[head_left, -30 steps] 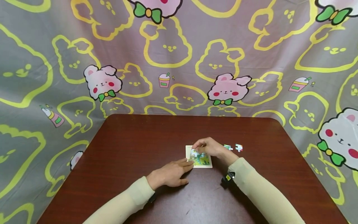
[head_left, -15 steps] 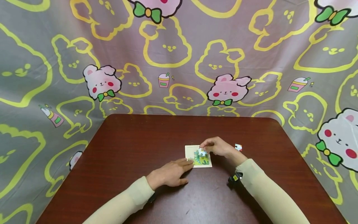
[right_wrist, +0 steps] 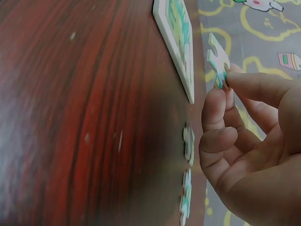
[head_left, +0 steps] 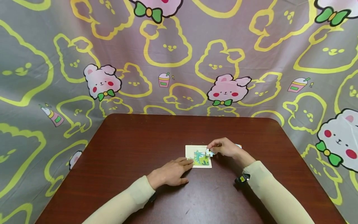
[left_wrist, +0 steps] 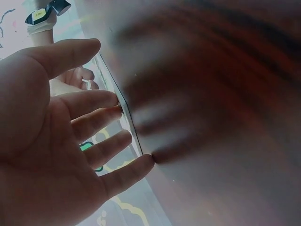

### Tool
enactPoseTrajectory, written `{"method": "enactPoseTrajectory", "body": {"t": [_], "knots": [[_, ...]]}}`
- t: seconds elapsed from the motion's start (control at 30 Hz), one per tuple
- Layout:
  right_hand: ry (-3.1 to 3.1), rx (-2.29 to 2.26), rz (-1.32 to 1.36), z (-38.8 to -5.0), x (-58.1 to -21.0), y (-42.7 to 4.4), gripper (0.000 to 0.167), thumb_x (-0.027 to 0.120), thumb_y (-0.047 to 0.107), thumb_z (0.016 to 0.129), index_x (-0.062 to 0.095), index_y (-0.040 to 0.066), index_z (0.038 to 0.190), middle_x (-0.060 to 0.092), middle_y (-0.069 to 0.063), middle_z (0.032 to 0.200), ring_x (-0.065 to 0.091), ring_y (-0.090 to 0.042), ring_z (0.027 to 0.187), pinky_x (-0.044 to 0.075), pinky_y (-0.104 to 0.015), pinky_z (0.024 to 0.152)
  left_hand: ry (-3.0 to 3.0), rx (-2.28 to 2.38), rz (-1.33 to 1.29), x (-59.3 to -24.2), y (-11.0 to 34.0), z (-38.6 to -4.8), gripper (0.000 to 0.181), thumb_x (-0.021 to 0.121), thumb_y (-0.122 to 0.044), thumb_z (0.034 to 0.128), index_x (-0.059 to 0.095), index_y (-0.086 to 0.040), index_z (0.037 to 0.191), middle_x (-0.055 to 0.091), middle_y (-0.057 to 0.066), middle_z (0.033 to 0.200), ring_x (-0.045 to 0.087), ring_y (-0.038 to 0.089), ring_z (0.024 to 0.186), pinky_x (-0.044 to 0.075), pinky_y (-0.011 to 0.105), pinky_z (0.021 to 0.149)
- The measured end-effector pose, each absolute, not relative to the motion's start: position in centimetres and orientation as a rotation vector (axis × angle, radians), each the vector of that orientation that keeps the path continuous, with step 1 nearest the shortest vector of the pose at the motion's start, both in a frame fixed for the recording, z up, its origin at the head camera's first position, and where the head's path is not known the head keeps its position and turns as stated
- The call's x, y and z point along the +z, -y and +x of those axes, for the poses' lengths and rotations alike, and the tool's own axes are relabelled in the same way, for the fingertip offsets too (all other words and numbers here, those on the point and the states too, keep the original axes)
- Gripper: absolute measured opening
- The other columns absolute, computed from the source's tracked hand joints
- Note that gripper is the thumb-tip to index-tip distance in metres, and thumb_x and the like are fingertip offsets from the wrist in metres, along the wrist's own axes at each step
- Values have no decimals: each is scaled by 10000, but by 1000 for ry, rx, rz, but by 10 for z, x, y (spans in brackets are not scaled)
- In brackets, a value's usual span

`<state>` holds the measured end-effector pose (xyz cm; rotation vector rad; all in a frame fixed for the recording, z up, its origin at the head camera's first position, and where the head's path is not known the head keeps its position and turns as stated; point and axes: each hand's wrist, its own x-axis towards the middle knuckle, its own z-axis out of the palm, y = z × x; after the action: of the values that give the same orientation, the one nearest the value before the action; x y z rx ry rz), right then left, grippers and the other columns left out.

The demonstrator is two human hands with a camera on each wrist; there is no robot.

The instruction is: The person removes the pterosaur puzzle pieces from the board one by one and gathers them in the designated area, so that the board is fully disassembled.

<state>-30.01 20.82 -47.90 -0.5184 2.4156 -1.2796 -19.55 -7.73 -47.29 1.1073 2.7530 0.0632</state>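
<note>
A puzzle board (head_left: 188, 151) with a pale rim lies on the table; joined pieces with a green dinosaur picture (head_left: 200, 158) fill its lower and right part. My left hand (head_left: 170, 173) lies flat with fingertips on the board's lower left edge. In the left wrist view the left hand (left_wrist: 70, 127) has its fingers spread and nearly straight. My right hand (head_left: 227, 147) pinches a puzzle piece (head_left: 209, 152) above the board's right edge. The right wrist view shows that piece (right_wrist: 217, 59) tilted between thumb and fingers of the right hand (right_wrist: 254, 136), apart from the board (right_wrist: 171, 42).
On the brown table (head_left: 145, 137), a loose piece (head_left: 238, 146) shows partly behind my right hand. Two loose pieces, one nearer the board (right_wrist: 189, 143) and one farther (right_wrist: 186, 197), lie on the table in the right wrist view. A patterned curtain (head_left: 173, 77) hangs behind the table.
My right hand has moved right with a pinched piece, from over the board's upper left to its right edge, uncovering the board's upper part. My left hand has hardly moved.
</note>
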Motion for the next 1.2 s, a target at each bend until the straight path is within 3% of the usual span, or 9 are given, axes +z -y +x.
{"method": "enactPoseTrajectory", "body": {"t": [0.2, 0.73, 1.0, 1.2], "knots": [[-2420, -1259, -500, -299, -482, -220, 166, 666, 73, 921, 747, 64, 1065, 629, -64, 765, 562, -225, 668, 394, -257, 486, -2744, 84, 1073, -475, 77, -194, 656, 624, -412, 958, 427, -147, 1526, 348, -10, 1627, 321, 236, 1508, 432, 495, 1121], [-2463, -1181, -532, -301, -487, -240, 157, 654, 47, 907, 763, 67, 1017, 661, -42, 772, 550, -155, 663, 381, -229, 498, -2750, 85, 1084, -477, 78, -195, 678, 632, -416, 952, 419, -127, 1528, 346, 8, 1628, 323, 237, 1508, 404, 463, 1152], [-2482, -1183, -610, -301, -488, -238, 139, 656, -11, 879, 763, 25, 959, 750, -141, 1030, 572, -136, 680, 461, -241, 607, -2752, 109, 1094, -478, 79, -195, 663, 636, -406, 952, 430, -134, 1521, 345, 38, 1627, 329, 258, 1506, 397, 457, 1159], [-2519, -1146, -564, -300, -486, -237, 139, 662, 0, 877, 768, 35, 959, 752, -115, 998, 565, -145, 684, 438, -243, 603, -2751, 112, 1099, -477, 79, -194, 658, 639, -404, 949, 440, -136, 1516, 361, 37, 1620, 336, 257, 1503, 379, 426, 1176]]}}
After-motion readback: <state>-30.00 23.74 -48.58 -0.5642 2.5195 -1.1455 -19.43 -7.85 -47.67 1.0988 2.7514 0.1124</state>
